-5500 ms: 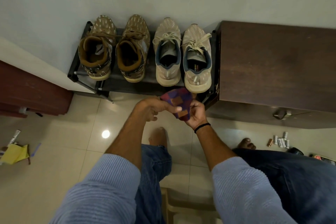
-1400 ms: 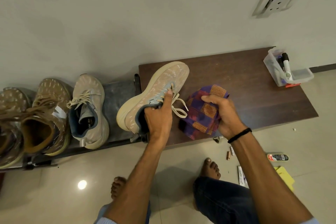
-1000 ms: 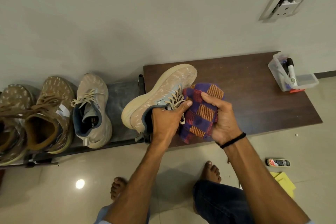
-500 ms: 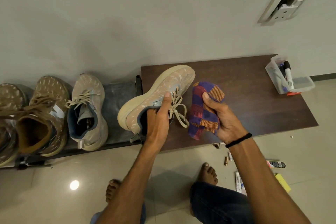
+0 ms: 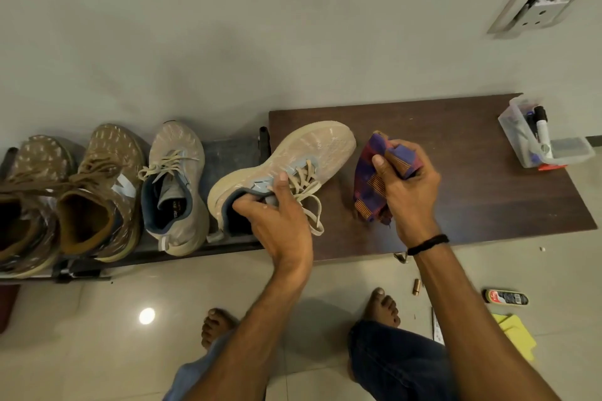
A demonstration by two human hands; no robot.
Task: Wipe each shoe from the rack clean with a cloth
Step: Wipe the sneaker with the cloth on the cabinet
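ITEM LIST, head view

1. Beige shoe (image 5: 312,153), qty 1. Off the rack, tipped on its side w/ pale sole turned left and toe toward the wall. Sits over the left end of the counter (image 5: 472,172); can't tell if it touches the top. Laces hang loose on the right side.
2. Left hand (image 5: 277,212). Fingers curled into the shoe's heel opening, thumb pressed on the upper by the laces; firm grip.
3. Cloth (image 5: 371,185), purple/red/orange check, bunched. Over the counter, just beside the beige shoe, not touching it.
4. Right hand (image 5: 407,185). Fingers and thumb closed round the cloth's upper part; lower part hangs free. Black band (image 5: 426,244) on wrist.
5. Rack (image 5: 228,153), dark, low, against the wall, left of the counter and touching it.
6. Second beige shoe (image 5: 176,179), upright on rack, toe to wall, next to the bare spot.
7. Brown shoes, 1 pr: near one (image 5: 104,185), far-left one (image 5: 29,192) partly cut off by frame edge. Both upright on rack.
8. Clear box (image 5: 547,146) w/ markers inside, at the counter's far right end.
9. Wall socket (image 5: 540,0), above the counter's right end.
10. Floor, tiled: dark bottle (image 5: 506,297) lying flat, yellow sheet (image 5: 518,335) near it, small brass cylinder (image 5: 416,286) below the counter edge.
11. Bare feet, 2: left (image 5: 216,325), right (image 5: 382,306), on the floor in front of the counter.
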